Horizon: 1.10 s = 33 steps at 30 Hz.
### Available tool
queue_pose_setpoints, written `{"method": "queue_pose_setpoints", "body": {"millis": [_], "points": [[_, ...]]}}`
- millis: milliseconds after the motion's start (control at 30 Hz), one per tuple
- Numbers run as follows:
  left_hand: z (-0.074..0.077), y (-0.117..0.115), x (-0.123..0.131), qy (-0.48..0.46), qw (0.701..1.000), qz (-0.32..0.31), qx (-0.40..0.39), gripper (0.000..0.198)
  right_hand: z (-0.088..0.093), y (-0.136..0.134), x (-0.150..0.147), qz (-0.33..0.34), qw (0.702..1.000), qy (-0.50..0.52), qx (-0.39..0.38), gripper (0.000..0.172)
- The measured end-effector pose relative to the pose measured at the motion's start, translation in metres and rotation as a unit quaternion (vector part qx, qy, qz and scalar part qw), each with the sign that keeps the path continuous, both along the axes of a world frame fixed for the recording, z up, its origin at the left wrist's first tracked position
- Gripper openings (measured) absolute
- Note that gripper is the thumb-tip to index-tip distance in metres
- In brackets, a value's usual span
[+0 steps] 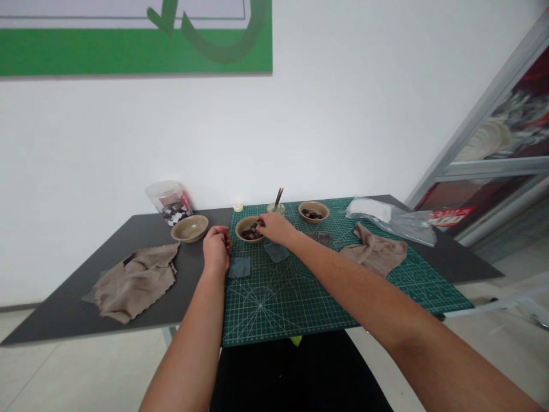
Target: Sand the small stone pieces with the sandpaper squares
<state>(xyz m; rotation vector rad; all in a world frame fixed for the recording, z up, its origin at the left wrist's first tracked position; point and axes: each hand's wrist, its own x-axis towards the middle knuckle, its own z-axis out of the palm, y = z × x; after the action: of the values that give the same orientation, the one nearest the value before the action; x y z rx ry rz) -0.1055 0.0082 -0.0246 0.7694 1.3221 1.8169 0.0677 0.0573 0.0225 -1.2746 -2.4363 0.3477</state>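
My right hand [275, 228] reaches over the right rim of a tan bowl [238, 236] that holds small dark pieces [250, 233]. Its fingertips are pinched together at the pieces, and what is between them is too small to make out. To the left of this bowl, my left hand [217, 249] rests with its fingers curled closed; whatever they may hold is hidden. Two thin bluish-grey squares lie close by: one square [239, 267] beside my left wrist, the other square [277, 252] below my right hand.
An empty-looking bowl [190, 229] and a clear tub [170, 205] stand left. Behind my right hand is a glass jar [277, 209] with thin sticks. Another bowl [314, 212] holds dark pieces. Brown cloths [137, 280] and a plastic bag [398, 223] lie at the sides of the green mat [274, 309].
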Motion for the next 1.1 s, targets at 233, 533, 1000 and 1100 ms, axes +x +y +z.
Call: {"method": "queue_pose_setpoints", "body": {"millis": [233, 533, 1000, 1100], "points": [[-0.001, 0.003, 0.002, 0.083, 0.993, 0.08, 0.031, 0.038, 0.028, -0.044, 0.04, -0.019, 0.996, 0.078, 0.048, 0.024], [0.017, -0.047, 0.025, 0.228, 0.971, -0.022, 0.072, 0.03, -0.018, -0.13, 0.149, -0.139, 0.987, 0.066, 0.046, 0.023], [0.0, -0.133, 0.091, 0.458, 0.876, -0.143, 0.052, 0.021, -0.064, -0.138, 0.17, -0.192, 0.981, 0.014, 0.027, 0.042], [0.003, -0.125, 0.105, 0.481, 0.86, -0.163, 0.052, 0.023, -0.064, -0.126, 0.168, -0.197, 0.978, 0.023, 0.061, 0.046]]}}
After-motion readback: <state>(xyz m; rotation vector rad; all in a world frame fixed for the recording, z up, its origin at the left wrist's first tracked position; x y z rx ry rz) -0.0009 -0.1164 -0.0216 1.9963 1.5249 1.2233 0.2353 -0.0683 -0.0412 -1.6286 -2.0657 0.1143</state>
